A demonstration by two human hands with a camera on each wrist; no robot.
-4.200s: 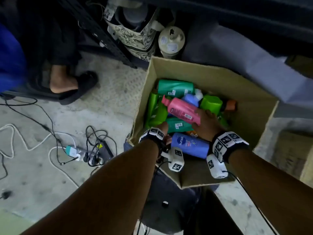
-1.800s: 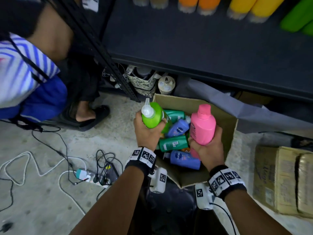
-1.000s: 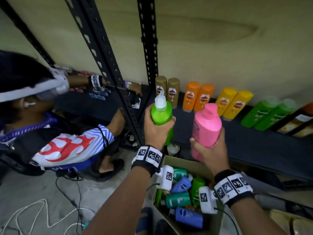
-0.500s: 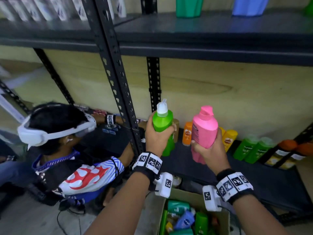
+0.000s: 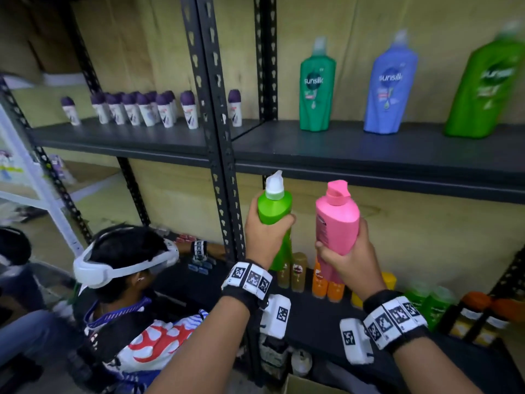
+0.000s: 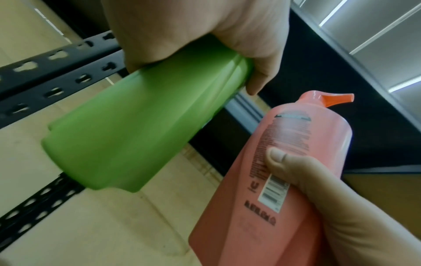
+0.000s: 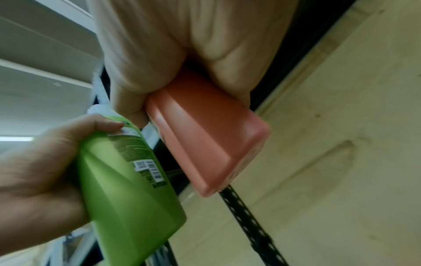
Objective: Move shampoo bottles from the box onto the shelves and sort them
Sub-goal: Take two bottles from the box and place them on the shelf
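My left hand (image 5: 265, 237) grips a light green bottle (image 5: 275, 206) with a white cap, held upright just below the front edge of the middle shelf (image 5: 369, 155). My right hand (image 5: 345, 260) grips a pink bottle (image 5: 336, 220) beside it, also upright. In the left wrist view the green bottle (image 6: 136, 129) fills the centre and the pink bottle (image 6: 284, 171) shows its barcode. The right wrist view has the pink bottle (image 7: 205, 144) and the green bottle (image 7: 127, 189) side by side. Only a corner of the cardboard box (image 5: 306, 386) shows at the bottom edge.
On the middle shelf stand a dark green bottle (image 5: 316, 83), a blue bottle (image 5: 390, 86) and a large light green one (image 5: 483, 86). The lower shelf (image 5: 318, 311) holds several small bottles. A person with a white headset (image 5: 125, 260) crouches at left. A black upright (image 5: 216, 109) divides the bays.
Both hands have risen with their bottles from the lower shelf level towards the middle shelf's edge. My view has tilted up, so the box has almost left the frame.
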